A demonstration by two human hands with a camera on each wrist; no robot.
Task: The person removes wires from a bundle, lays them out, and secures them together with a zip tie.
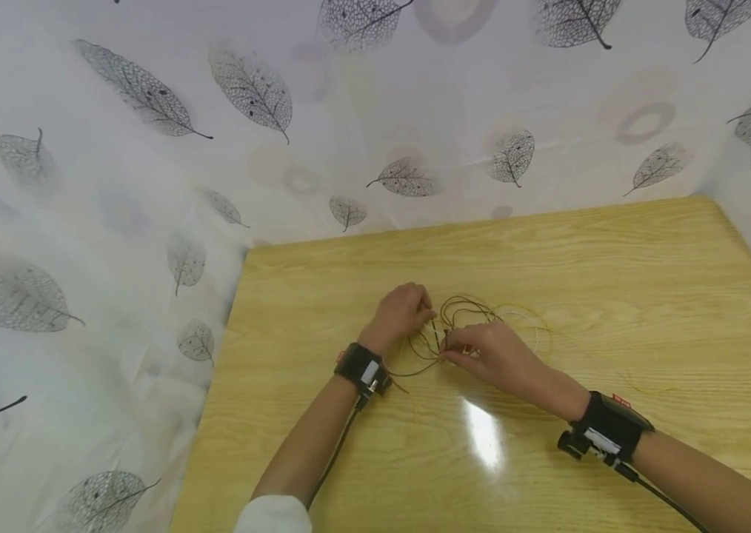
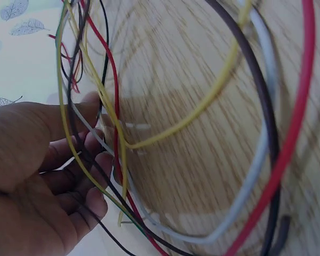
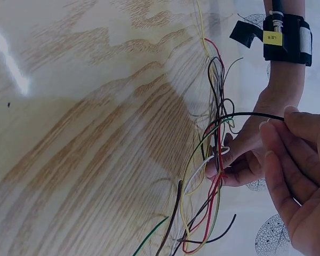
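A loose tangle of thin insulated wires [image 1: 469, 302] in several colours lies between and around the two hands. My left hand [image 1: 404, 314] pinches a black wire with thumb and fingertips, at the tangle's left side. In the left wrist view, a red wire [image 2: 301, 106], a yellow wire [image 2: 197, 117] and a pale grey wire [image 2: 256, 170] loop past the left hand [image 2: 37, 154], partly covering its fingers. From the right, my right hand [image 1: 495, 355] pinches a black wire [image 3: 250, 113] between thumb and index finger; its other fingers extend loosely in the right wrist view.
The wires are over a wood-grain table [image 1: 615, 296]. Thin yellow ends trail to the right. A leaf-patterned curtain [image 1: 409, 126] hangs behind the table and along its left side. Each wrist wears a black strap [image 1: 615, 428] with a camera and cable.
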